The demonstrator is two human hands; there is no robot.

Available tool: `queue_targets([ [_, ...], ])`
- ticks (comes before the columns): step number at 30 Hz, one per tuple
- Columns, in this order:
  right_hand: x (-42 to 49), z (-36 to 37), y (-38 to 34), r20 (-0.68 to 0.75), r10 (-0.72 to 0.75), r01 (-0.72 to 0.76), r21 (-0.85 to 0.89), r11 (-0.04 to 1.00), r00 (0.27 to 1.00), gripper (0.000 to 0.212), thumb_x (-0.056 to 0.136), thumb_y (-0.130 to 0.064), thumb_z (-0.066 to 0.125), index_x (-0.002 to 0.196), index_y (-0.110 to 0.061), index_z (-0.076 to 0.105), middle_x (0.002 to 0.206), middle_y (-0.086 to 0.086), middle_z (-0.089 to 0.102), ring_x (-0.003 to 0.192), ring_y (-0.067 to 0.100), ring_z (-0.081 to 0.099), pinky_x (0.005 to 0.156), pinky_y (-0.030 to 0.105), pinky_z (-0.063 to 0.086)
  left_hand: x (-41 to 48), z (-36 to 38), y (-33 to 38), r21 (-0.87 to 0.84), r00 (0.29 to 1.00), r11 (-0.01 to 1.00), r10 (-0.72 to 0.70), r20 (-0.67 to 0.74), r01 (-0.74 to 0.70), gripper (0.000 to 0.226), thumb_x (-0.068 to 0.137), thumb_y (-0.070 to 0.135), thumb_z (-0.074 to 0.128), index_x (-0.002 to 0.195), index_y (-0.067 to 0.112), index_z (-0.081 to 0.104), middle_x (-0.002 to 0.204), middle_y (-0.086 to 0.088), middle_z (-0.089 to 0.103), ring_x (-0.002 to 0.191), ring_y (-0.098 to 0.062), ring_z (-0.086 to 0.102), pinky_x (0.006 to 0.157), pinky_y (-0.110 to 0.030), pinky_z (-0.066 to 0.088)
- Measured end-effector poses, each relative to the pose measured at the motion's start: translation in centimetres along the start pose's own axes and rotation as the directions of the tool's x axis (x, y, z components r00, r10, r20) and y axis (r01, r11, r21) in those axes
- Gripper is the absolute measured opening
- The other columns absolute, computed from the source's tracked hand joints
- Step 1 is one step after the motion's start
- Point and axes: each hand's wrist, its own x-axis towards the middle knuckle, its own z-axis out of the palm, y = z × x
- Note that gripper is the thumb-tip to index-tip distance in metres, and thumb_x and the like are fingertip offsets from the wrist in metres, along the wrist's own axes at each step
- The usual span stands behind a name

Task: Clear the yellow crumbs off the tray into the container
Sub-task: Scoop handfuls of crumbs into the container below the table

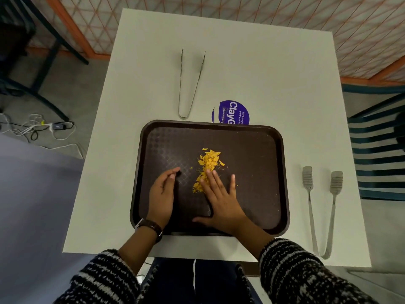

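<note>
On the brown tray (252,154), your right hand (221,200) lies flat, fingers straight and spread, tips touching the yellow crumbs (208,164). Your left hand (162,194) stands on edge beside them, fingers loosely curved, holding nothing, likely as a wall. The crumbs form a narrow heap at the tray's centre, running near-to-far, leaning right.

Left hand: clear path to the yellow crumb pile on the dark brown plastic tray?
Probably yes. The left hand is over the dark brown plastic tray beside the yellow crumb pile, with only bare tray between. The right hand covers just the pile's near end.
</note>
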Motion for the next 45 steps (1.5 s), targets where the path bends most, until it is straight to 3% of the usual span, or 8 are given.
queue_targets([
  [13,5.2,-1.9,1.3,-0.121,0.181,-0.176,0.055,0.983,0.976,0.103,0.075,-0.077,0.044,0.150,-0.013,0.013,0.158,0.009,0.001,0.147,0.024,-0.001,0.109,0.063,-0.010,0.5,0.2,-0.2,0.049,0.998,0.997,0.059,0.037,-0.061,0.028,0.097,0.009,0.041,0.116,0.015,0.060,0.114,0.005,0.061,0.104,0.009,0.053,0.095,-0.012,0.041],
  [19,0.3,-1.1,2.0,-0.123,0.371,-0.354,0.142,0.925,0.920,0.115,0.068,-0.086,0.043,0.150,-0.013,0.009,0.160,0.009,0.003,0.147,0.022,-0.004,0.112,0.056,-0.018,4.0,2.6,1.6,0.205,0.957,0.964,0.108,0.271,-0.167,0.040,0.098,0.017,0.039,0.137,0.023,0.043,0.140,0.002,0.046,0.126,-0.007,0.041,0.106,-0.025,0.032],
  [25,-2.0,-0.2,2.3,-0.063,0.411,-0.399,0.145,0.905,0.909,0.118,0.067,-0.087,0.041,0.151,-0.011,0.005,0.159,0.008,-0.004,0.147,0.022,-0.008,0.111,0.057,-0.018,8.1,6.0,1.9,0.456,0.853,0.789,0.156,0.499,-0.411,0.049,0.098,0.019,0.036,0.146,0.019,0.025,0.155,-0.005,0.020,0.143,-0.014,0.002,0.114,-0.031,-0.002],
  [29,-1.8,0.0,2.4,-0.046,0.413,-0.403,0.149,0.903,0.909,0.115,0.070,-0.084,0.040,0.150,-0.010,0.006,0.158,0.010,-0.006,0.147,0.024,-0.008,0.111,0.061,-0.013,7.7,7.0,1.2,0.452,0.719,0.661,0.197,0.666,-0.599,0.050,0.097,0.014,0.038,0.145,0.010,0.027,0.154,-0.007,0.024,0.145,-0.018,0.010,0.118,-0.032,-0.002],
  [33,-0.6,-0.1,3.0,-0.067,0.382,-0.368,0.159,0.916,0.922,0.111,0.072,-0.081,0.042,0.150,-0.011,0.006,0.158,0.011,-0.005,0.147,0.026,-0.004,0.109,0.062,-0.011,5.1,6.2,0.0,0.359,0.622,0.664,0.206,0.755,-0.656,0.047,0.098,0.015,0.035,0.144,0.011,0.027,0.153,-0.006,0.028,0.140,-0.006,0.011,0.113,-0.013,-0.005],
  [36,0.6,-0.5,3.5,-0.086,0.384,-0.365,0.180,0.913,0.919,0.107,0.075,-0.078,0.042,0.150,-0.010,0.008,0.157,0.010,-0.006,0.147,0.026,-0.004,0.110,0.059,-0.013,3.6,5.4,-0.3,0.322,0.670,0.748,0.214,0.711,-0.581,0.046,0.099,0.014,0.035,0.144,0.015,0.028,0.152,-0.005,0.029,0.138,-0.002,0.013,0.116,-0.015,0.001],
  [40,0.8,-0.5,3.1,-0.107,0.359,-0.321,0.268,0.908,0.927,0.101,0.078,-0.074,0.041,0.150,-0.008,0.012,0.158,0.006,-0.002,0.147,0.020,-0.006,0.113,0.049,-0.019,2.3,4.5,-0.4,0.218,0.879,0.918,0.216,0.426,-0.331,0.046,0.098,0.012,0.037,0.143,0.016,0.031,0.152,-0.004,0.030,0.142,-0.014,0.023,0.118,-0.038,0.019],
  [45,0.0,-0.1,0.9,-0.136,0.493,-0.350,0.546,0.761,0.859,0.077,0.092,-0.060,0.028,0.150,-0.013,0.011,0.158,0.003,0.016,0.147,0.012,0.001,0.113,0.036,-0.023,0.0,5.6,-1.6,0.263,0.969,0.949,0.118,0.217,-0.175,0.050,0.099,0.026,0.034,0.147,0.022,0.020,0.157,0.001,0.015,0.140,-0.003,0.002,0.116,-0.027,0.001],
])
